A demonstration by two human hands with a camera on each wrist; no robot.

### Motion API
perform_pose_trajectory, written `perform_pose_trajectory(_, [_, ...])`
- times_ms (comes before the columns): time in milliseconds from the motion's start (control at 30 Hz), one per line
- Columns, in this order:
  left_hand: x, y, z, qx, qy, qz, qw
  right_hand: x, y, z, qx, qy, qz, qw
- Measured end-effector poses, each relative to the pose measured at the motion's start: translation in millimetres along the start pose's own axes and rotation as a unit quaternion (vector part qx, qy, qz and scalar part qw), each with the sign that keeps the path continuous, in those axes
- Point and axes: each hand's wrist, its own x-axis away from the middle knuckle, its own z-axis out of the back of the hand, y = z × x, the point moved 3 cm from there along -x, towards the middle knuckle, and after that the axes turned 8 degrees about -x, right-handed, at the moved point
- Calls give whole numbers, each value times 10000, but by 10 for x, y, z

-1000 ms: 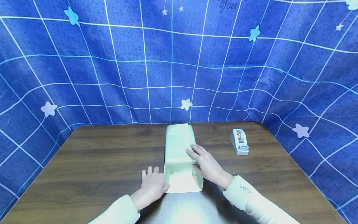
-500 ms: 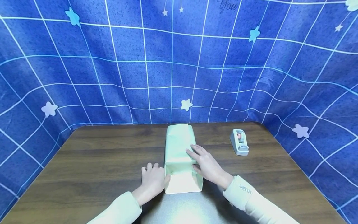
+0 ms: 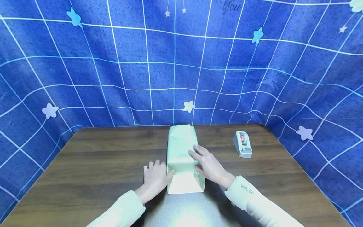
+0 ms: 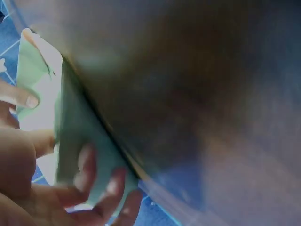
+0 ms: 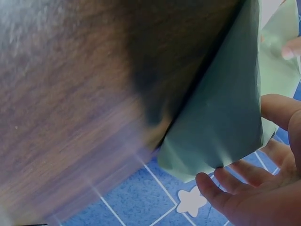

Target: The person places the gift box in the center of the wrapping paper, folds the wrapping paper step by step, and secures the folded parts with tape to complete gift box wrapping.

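While the right hand (image 3: 210,166) rests unclenched on the pale-green paper parcel (image 3: 181,143) as before, the left hand (image 3: 155,177) sits slightly farther forward. Left thumb touches its side edge, fingers loose.

Our left arm (image 3: 122,209) and right arm (image 3: 261,203) slant inward from the near side. Our left hand (image 3: 155,177) spreads its bent fingers, thumb pointing right; our right hand (image 3: 209,166), palm down, extends parted fingers far and left.
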Motion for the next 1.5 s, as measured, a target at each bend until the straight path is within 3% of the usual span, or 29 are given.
perform_pose_trajectory(133, [-76, -20, 88, 190, 482, -156, 9985, -21, 30, 0, -39, -80, 7, 10000])
perform_pose_trajectory(267, [-158, -11, 143, 328, 833, -778, 9929, -36, 59, -13, -44, -211, -33, 9998])
perform_pose_trajectory(367, [-220, 1, 139, 251, 946, -1326, 9863, -45, 70, -20, -47, -232, -12, 9997])
perform_pose_trajectory(500, [-284, -5, 86, 31, 845, -1719, 9815, -48, 76, -25, -139, -251, -49, 9996])
perform_pose_trajectory(733, [-320, -29, 8, -20, 556, -1920, 9798, -46, 106, -20, -400, -482, -210, 9978])
perform_pose_trajectory(900, [-341, -31, -8, -107, 623, -2135, 9749, -60, 197, 61, -1256, -726, -196, 9892])
perform_pose_trajectory(1033, [-340, -32, -3, -161, 561, -2182, 9742, -66, 289, 137, -1865, -896, 169, 9782])
perform_pose_trajectory(1233, [-329, -21, 5, -274, 504, -2148, 9750, -42, 318, 181, -1310, -1177, 888, 9804])
perform_pose_trajectory(1500, [-335, 0, -7, -386, 513, -2151, 9745, -84, 348, 158, -588, -1240, 1141, 9839])
